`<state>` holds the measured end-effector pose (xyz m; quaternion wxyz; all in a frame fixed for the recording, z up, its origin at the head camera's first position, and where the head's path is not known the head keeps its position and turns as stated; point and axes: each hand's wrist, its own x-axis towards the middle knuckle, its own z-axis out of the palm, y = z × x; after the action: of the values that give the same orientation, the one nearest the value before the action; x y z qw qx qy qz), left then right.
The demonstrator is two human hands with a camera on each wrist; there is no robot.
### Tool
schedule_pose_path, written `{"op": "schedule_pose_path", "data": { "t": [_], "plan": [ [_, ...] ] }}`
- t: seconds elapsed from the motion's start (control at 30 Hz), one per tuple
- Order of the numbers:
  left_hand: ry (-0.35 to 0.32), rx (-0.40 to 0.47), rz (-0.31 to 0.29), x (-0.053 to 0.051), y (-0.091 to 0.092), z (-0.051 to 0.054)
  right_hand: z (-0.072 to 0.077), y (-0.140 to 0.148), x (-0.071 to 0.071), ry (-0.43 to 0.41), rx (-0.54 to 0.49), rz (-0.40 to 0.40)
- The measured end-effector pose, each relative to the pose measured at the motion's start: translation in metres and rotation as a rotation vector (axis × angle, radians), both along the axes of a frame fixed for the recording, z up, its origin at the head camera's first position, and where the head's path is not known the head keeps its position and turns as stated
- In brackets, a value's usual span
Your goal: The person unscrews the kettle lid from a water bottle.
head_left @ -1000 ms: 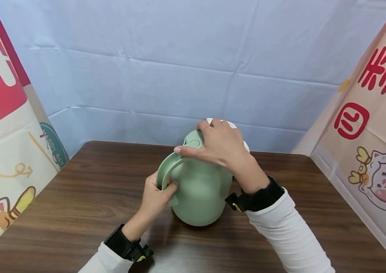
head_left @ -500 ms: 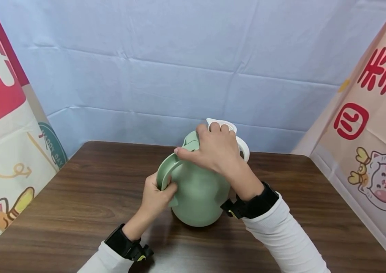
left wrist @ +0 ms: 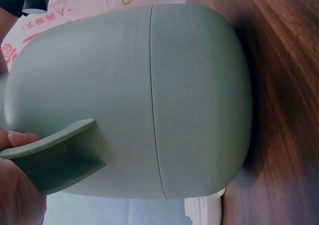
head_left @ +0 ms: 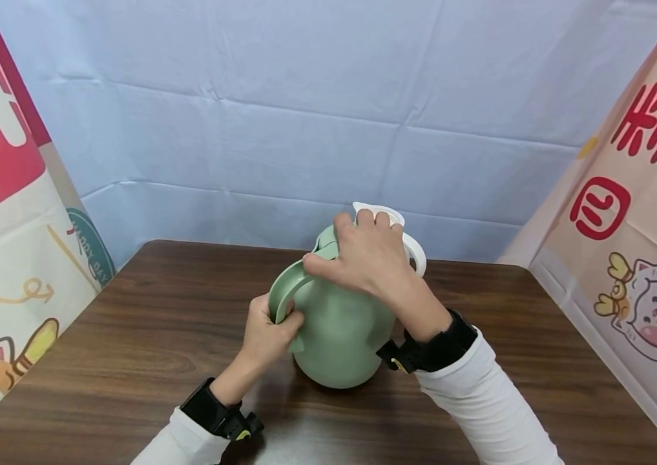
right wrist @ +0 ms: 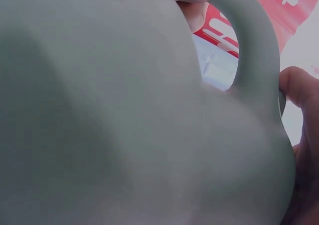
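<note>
A green insulated jug (head_left: 340, 329) stands upright on the table. In the head view, my left hand (head_left: 267, 332) grips the lower part of its handle (head_left: 281, 287), thumb on the inner side. My right hand (head_left: 365, 255) lies over the jug's top from above, holding the lid (head_left: 327, 244) with its thumb reaching toward the handle's upper end. That palm and fingers hide most of the lid. The left wrist view has the jug body (left wrist: 119, 85) filling the frame, with part of the handle (left wrist: 60, 155) and left fingers. Jug wall (right wrist: 124, 115) dominates the right wrist view.
Directly behind the jug is a white pitcher, its rim (head_left: 383, 212) and handle (head_left: 417, 253) showing past my right hand. The brown wooden table (head_left: 177, 336) meets a pale blue cloth backdrop (head_left: 247, 142). Printed banners (head_left: 636, 303) hang at both sides.
My right hand has turned and shifted slightly left on the lid, uncovering more of the white pitcher's rim and handle. The left hand and the jug body have stayed nearly still.
</note>
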<state>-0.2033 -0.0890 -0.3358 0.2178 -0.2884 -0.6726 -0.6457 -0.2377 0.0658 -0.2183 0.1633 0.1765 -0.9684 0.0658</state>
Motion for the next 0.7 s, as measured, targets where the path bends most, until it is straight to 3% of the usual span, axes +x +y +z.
{"op": "schedule_pose_path", "data": {
  "t": [0.27, 0.5, 0.7],
  "plan": [
    [-0.004, 0.000, -0.054, -0.004, -0.003, 0.001, 0.002, 0.018, -0.005, -0.037, -0.049, 0.184],
    [-0.045, 0.005, -0.039, -0.002, -0.002, 0.001, -0.001, 0.024, -0.005, -0.083, -0.129, 0.221],
    [-0.046, 0.008, -0.038, -0.003, -0.002, 0.001, -0.007, 0.031, -0.002, -0.022, -0.201, 0.306]
  ]
}}
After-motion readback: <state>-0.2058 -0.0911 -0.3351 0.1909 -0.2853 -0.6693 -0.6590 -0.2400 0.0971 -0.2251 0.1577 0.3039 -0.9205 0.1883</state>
